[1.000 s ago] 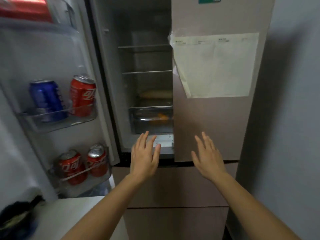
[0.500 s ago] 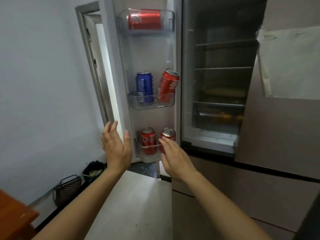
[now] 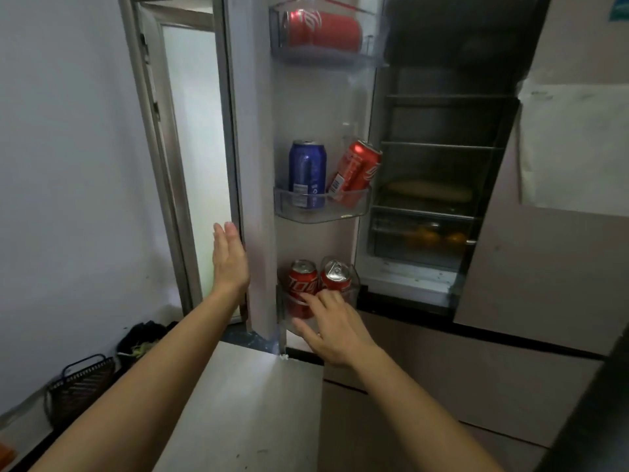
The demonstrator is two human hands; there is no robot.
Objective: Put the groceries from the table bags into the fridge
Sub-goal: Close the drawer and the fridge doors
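1. My left hand (image 3: 229,257) was flat, fingers straight and together, against the outer edge of the open fridge door (image 3: 257,165). It held nothing. I judged it was there to steady or swing the door.
2. My right hand (image 3: 335,323) was also empty, fingers loosely spread, in front of the bottom door bin (image 3: 354,287). I could not tell whether the fingertips touched its rail.
3. The groceries in view were already in the fridge (image 3: 442,120).
   - Two red cans (image 3: 302,284) stood side by side in the bottom bin.
   - A blue can (image 3: 307,172) stood upright in the middle bin, with a tilted red can (image 3: 355,172) leaning away from it. I judged the tilted one had simply tipped against the bin's front rail.
   - One red can (image 3: 323,28) lay on its side in the top bin, probably because that bin was shallow.
   - Orange things showed dimly in the drawer (image 3: 425,236).
4. The table bags were out of view and neither hand carried anything, so I judged I was between trips or finishing.
5. The red cans bore white script that I could not read, and the small print on the blue can's pale label panel was illegible. The paper sheet (image 3: 575,144) on the shut right door had faint, unreadable print.
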